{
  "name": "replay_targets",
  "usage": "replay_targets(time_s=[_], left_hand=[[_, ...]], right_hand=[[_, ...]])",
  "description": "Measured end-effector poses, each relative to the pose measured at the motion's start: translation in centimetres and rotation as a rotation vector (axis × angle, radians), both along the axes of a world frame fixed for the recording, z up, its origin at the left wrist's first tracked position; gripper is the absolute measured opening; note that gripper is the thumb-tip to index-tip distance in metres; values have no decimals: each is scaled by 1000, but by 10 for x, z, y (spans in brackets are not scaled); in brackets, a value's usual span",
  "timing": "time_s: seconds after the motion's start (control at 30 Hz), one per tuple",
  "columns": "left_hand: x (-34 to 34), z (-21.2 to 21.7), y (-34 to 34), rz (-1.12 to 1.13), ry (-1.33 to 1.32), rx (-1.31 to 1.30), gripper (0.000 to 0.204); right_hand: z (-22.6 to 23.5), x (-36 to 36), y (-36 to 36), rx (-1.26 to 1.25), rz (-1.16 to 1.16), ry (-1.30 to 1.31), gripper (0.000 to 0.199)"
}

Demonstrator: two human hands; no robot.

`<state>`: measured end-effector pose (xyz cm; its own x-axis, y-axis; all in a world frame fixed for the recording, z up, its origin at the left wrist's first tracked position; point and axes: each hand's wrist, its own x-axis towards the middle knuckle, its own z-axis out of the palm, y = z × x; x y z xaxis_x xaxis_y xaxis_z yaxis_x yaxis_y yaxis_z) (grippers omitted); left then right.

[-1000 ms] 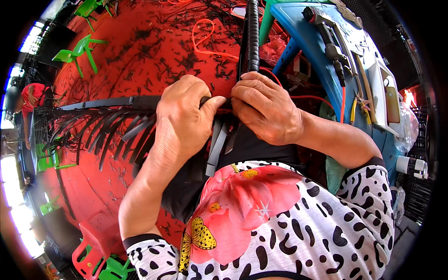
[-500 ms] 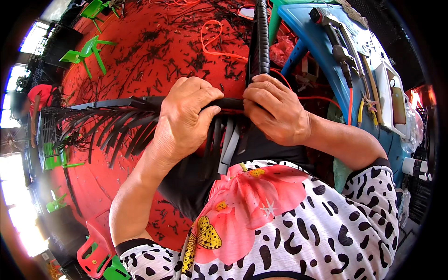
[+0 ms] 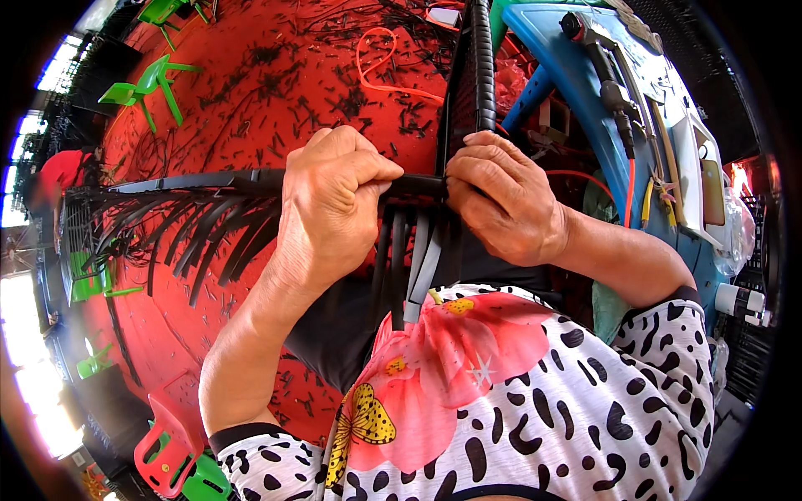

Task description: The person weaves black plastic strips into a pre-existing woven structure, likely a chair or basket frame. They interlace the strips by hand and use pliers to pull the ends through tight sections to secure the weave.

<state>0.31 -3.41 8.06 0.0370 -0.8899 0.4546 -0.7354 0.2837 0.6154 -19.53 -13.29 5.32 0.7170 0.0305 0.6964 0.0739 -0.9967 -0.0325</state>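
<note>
A black bar (image 3: 423,186) runs across in front of me, between my two fists. My left hand (image 3: 330,209) is closed around it, thumb pressed against the bent fingers. At the corner where a strip-wrapped black frame post (image 3: 484,75) meets the bar, my right hand (image 3: 505,196) is closed with its fingertips pinched on the black strip there. The exact grip behind both sets of fingers is hidden. Loose black plastic strips (image 3: 217,238) hang in a row from the bar on the left. More strip ends (image 3: 424,267) dangle between my wrists, some shining grey.
Short black offcuts litter the red floor (image 3: 251,108). On the right, a blue table (image 3: 535,21) holds an air tool (image 3: 608,83) with an orange hose. Green chairs (image 3: 154,83) and a pink chair (image 3: 167,447) stand left. A person in red (image 3: 60,171) is at the far left.
Both hands stay on the bar and corner. My right hand has shifted slightly right, and the left fist has turned and risen a little. The frame post leans slightly further right.
</note>
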Motion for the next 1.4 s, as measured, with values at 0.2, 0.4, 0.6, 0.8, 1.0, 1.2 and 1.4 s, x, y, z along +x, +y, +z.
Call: replay_targets(time_s=[0.2, 0.4, 0.6, 0.8, 1.0, 1.2, 1.4], left_hand=[[-2, 12, -2, 75, -88, 143, 12], [1, 23, -8, 107, 21, 323, 9], [11, 19, -15, -93, -13, 245, 9], [16, 13, -21, -259, -37, 271, 19], [14, 28, -28, -258, 51, 361, 23], [10, 38, -38, -215, 68, 447, 14], [-2, 38, -26, -166, 91, 422, 14]], right_hand=[[-2, 1, -2, 10, 4, -9, 25], [-7, 4, -6, 28, 28, -81, 23], [-20, -2, -15, 134, 101, -151, 14], [-27, -21, -8, 329, 68, -89, 8], [16, -27, -15, 488, -7, 167, 5], [59, -14, -8, 656, -255, 367, 10], [83, 2, 11, 764, -437, 512, 12]])
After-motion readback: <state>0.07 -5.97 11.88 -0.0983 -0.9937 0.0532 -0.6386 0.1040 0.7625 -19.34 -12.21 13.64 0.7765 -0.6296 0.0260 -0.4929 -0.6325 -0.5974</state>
